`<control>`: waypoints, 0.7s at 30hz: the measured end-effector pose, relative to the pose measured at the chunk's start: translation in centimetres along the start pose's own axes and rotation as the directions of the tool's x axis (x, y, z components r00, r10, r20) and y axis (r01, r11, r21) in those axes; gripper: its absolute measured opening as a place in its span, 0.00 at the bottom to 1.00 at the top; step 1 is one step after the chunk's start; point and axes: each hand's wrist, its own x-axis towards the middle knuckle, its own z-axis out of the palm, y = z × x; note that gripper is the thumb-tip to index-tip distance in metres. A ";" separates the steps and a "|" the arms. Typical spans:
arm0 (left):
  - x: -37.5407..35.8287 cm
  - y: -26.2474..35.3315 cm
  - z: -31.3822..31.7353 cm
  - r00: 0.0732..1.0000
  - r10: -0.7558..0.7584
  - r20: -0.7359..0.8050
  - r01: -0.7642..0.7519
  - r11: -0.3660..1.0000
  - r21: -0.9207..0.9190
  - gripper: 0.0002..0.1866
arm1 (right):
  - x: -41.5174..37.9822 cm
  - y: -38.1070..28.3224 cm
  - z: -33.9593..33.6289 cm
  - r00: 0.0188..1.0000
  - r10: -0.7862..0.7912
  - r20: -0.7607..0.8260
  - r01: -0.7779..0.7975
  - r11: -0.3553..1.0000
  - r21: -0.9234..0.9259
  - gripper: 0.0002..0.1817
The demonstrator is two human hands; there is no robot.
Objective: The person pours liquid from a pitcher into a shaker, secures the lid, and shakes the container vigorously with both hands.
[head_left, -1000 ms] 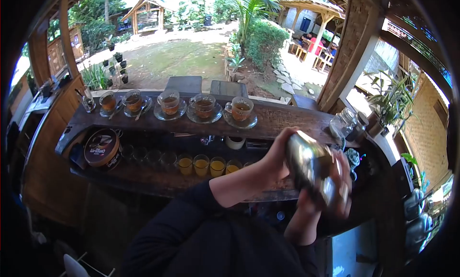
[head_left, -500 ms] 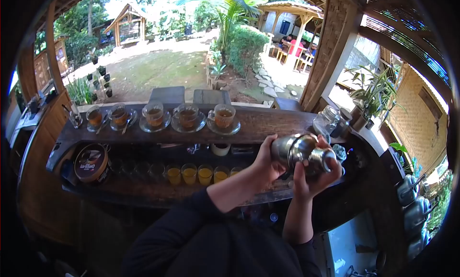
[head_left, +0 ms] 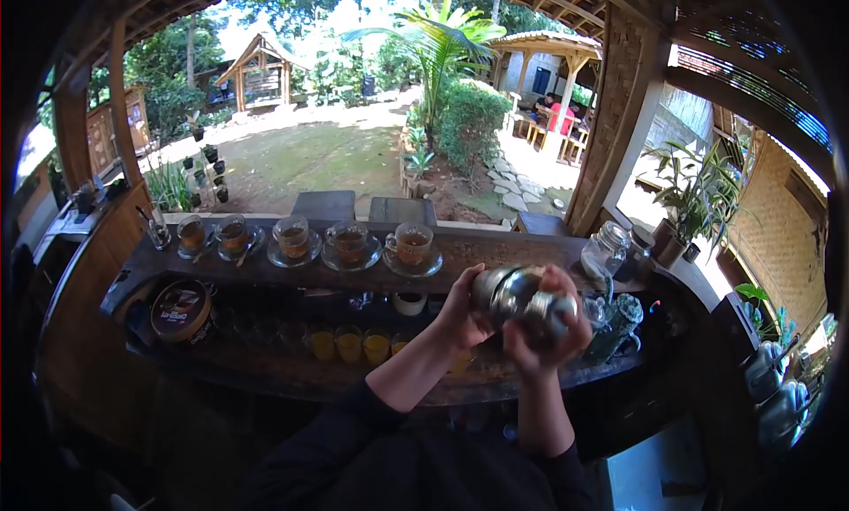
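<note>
Both of my hands are wrapped round a shiny metal cocktail shaker (head_left: 511,296), held tilted on its side above the counter. My left hand (head_left: 463,315) grips the wider end. My right hand (head_left: 550,341) is closed round the narrower capped end, its fingers slightly smeared by motion. Beneath my forearms, glasses of yellow liquid (head_left: 350,345) stand in a row on the lower shelf, partly hidden by the left arm. Beyond the shaker, glass cups of brown drink (head_left: 412,244) rest on saucers along the upper ledge.
A round tub (head_left: 179,310) stands at the left end of the lower shelf. Glass jars (head_left: 608,245) and a potted plant (head_left: 685,201) are at the right. Stools (head_left: 324,206) stand beyond the wooden counter (head_left: 495,245). Kettles (head_left: 768,369) hang at far right.
The shaker and both hands have shifted left and slightly down, turning a little. The camera view has moved, so the counter and garden sit lower in the picture.
</note>
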 end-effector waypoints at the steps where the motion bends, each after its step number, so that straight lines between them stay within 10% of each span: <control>1: -4.0 0.6 4.8 0.997 0.016 0.073 -0.021 0.997 0.069 0.24 | 1.4 -2.8 -0.6 0.970 -0.096 0.222 0.143 0.969 -0.202 0.33; 2: -3.3 1.5 3.5 0.983 -0.101 0.150 0.100 0.995 0.015 0.26 | 1.9 -5.1 -0.6 0.973 -0.121 0.197 0.107 0.991 0.078 0.26; 3: -4.2 1.9 4.2 0.953 -0.044 0.298 0.028 0.998 0.058 0.26 | 2.5 -6.2 1.6 0.887 -0.457 0.064 0.449 0.887 0.109 0.22; 5: -5.9 2.0 5.7 0.807 0.096 0.583 -0.191 0.976 0.103 0.27 | 1.2 -7.0 1.6 0.809 -0.578 0.101 0.569 0.815 0.107 0.22; 9: -5.5 3.9 1.1 0.960 0.054 0.274 -0.040 0.998 -0.058 0.26 | 2.5 -3.6 3.3 0.824 -0.514 0.240 0.450 0.850 0.274 0.26; 10: -5.2 1.9 1.5 0.574 0.032 0.818 0.404 0.858 -0.316 0.26 | 3.0 -1.7 3.6 0.826 -0.412 0.386 0.337 0.908 0.248 0.30; 11: -4.0 1.8 -1.0 0.886 0.224 0.406 -0.037 0.907 -0.419 0.27 | 1.8 0.4 5.5 0.937 -0.160 0.310 0.066 0.954 0.293 0.28; 12: -4.0 2.4 -1.1 0.884 0.459 -0.090 -0.465 0.840 -0.281 0.27 | 1.8 1.0 7.2 0.962 0.116 0.248 -0.201 0.913 0.354 0.26; 13: -4.7 2.9 -1.4 0.881 0.457 -0.121 -0.472 0.835 -0.283 0.27 | 1.7 0.7 7.4 0.966 0.070 0.251 -0.160 0.919 0.359 0.23; 14: -6.2 3.9 -2.0 0.871 0.477 -0.115 -0.489 0.831 -0.266 0.27 | 1.8 0.0 7.2 0.968 0.018 0.250 -0.111 0.924 0.365 0.20; 16: -10.8 4.9 -0.7 0.998 0.003 0.068 0.022 0.932 -0.363 0.27 | 4.3 -5.3 7.0 0.897 -0.422 0.129 0.335 0.841 0.425 0.29; 18: -11.1 5.9 1.2 0.719 0.197 0.666 -0.241 0.970 -0.027 0.29 | 3.7 -8.3 5.0 0.685 -0.688 0.240 0.493 0.681 0.542 0.23; 20: -12.9 5.8 1.9 0.646 0.274 0.713 -0.389 0.921 -0.001 0.29 | 3.4 -8.7 5.6 0.643 -0.750 0.154 0.567 0.602 0.562 0.21; 21: -13.6 5.9 1.3 0.765 0.331 0.553 -0.356 0.932 -0.065 0.29 | 3.1 -7.9 6.7 0.718 -0.690 0.091 0.519 0.618 0.591 0.22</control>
